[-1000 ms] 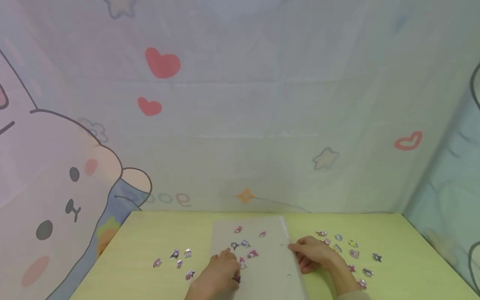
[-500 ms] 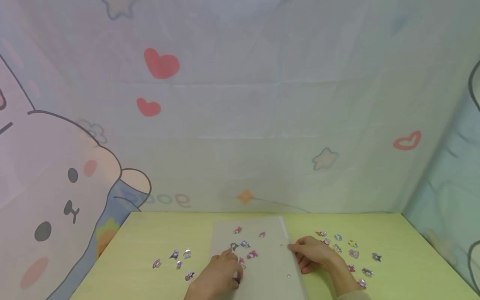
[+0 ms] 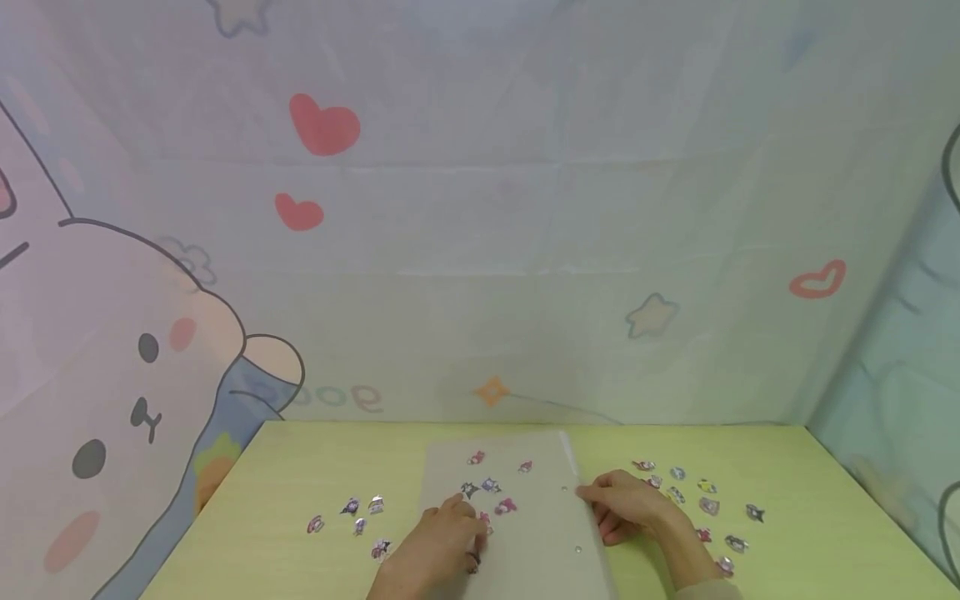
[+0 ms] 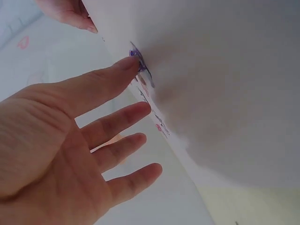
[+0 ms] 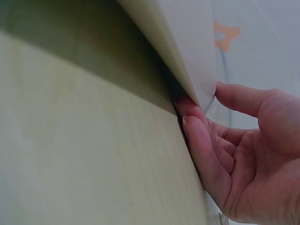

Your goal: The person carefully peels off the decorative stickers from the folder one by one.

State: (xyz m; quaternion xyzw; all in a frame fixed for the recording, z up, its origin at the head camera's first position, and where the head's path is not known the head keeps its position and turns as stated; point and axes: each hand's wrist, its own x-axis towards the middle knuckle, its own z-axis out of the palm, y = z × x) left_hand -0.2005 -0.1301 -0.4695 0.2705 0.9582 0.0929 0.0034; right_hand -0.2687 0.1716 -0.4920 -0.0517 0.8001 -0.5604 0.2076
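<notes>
The left hand (image 3: pixel 438 546) touches the purple sticker (image 4: pixel 133 53) on the page (image 3: pixel 536 550) with its thumb tip, other fingers spread; one now reaches farther up, partly hiding a pink sticker (image 3: pixel 487 518) that showed whole a second ago. The right hand (image 3: pixel 626 500) still pinches the page's edge; loose stickers (image 3: pixel 377 504) lie unmoved on the table (image 3: pixel 300 467)

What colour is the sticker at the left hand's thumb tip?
The sticker shows purple with dark parts, best in the left wrist view.
</notes>
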